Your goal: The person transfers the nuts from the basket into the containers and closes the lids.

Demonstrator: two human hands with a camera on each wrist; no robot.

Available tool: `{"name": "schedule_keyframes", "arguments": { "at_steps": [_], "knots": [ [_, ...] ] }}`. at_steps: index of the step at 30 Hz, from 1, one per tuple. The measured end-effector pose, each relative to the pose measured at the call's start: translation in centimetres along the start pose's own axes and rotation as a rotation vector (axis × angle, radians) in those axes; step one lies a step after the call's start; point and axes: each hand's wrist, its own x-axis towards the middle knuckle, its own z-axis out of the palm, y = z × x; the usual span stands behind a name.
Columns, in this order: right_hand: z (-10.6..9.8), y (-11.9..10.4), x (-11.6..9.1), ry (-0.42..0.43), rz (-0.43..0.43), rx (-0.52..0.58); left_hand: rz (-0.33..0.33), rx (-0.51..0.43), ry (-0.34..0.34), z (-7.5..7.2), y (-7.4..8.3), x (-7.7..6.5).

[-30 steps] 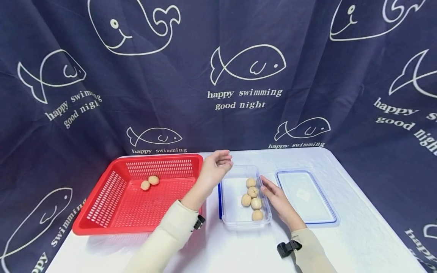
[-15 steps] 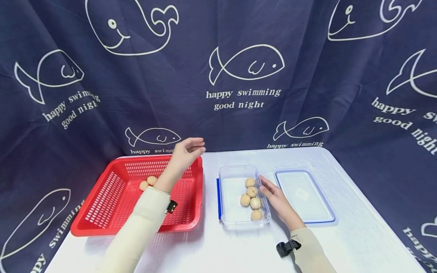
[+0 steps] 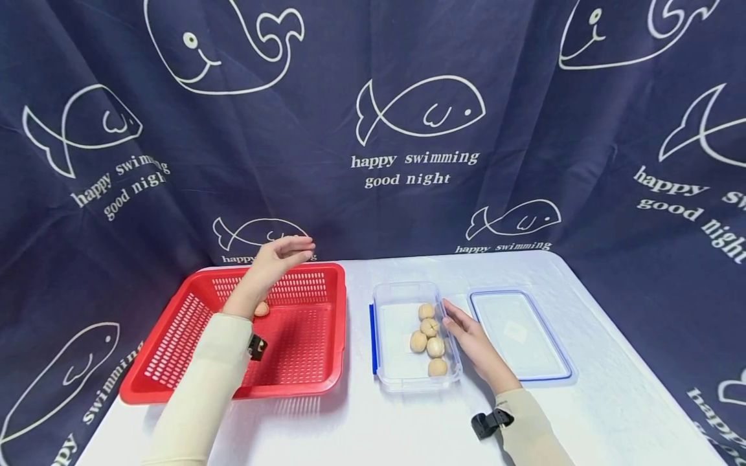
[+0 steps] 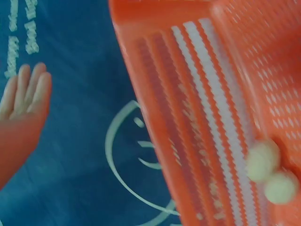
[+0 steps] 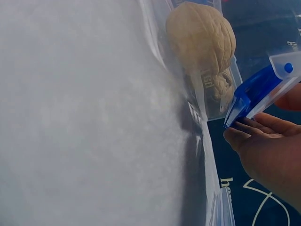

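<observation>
My left hand (image 3: 271,265) is raised over the back of the red plastic basket (image 3: 338,343), fingers extended and holding nothing. One walnut (image 3: 261,309) shows just below that wrist in the head view; the left wrist view has two walnuts (image 4: 263,161) side by side in the basket, the second hidden from the head camera by the arm. My right hand (image 3: 474,343) rests against the right side of a clear plastic box (image 3: 396,374), its fingers fairly straight beside a blue clip flap (image 5: 256,94). Several walnuts (image 3: 435,347) lie along that side inside the box.
A clear lid with a blue seal (image 3: 544,343) lies flat right of the box. Another blue clip flap (image 3: 373,340) hangs on the box's left side. All stand on a white-covered table (image 3: 402,427), with a dark blue printed curtain (image 3: 408,220) behind.
My left hand has moved left from above the clear box to over the red basket, its arm now covering one walnut. The right hand and the box have stayed put.
</observation>
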Motion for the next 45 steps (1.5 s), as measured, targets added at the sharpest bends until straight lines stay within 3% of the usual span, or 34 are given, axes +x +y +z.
{"name": "schedule_keyframes", "arguments": {
  "at_steps": [8,19,30,38,45],
  "knots": [
    [-0.2,0.4,0.2,0.01,-0.009,-0.008,-0.098,0.059,-0.005,-3.8,-3.5,-0.3],
    [-0.3,0.6,0.0,0.009,0.004,-0.018,-0.245,0.196,-0.009,-6.7,-7.1,-1.7],
    [-0.3,0.4,-0.1,0.003,-0.007,-0.013,-0.302,0.31,0.035,-8.0,-9.0,-2.4],
    [-0.1,0.8,0.3,0.002,0.0,0.003,-0.357,0.29,0.036,-8.3,-9.7,-3.3],
    [0.0,0.6,0.3,-0.002,-0.011,0.001,-0.388,0.378,0.008,-8.3,-10.2,-3.4]
  ]
}}
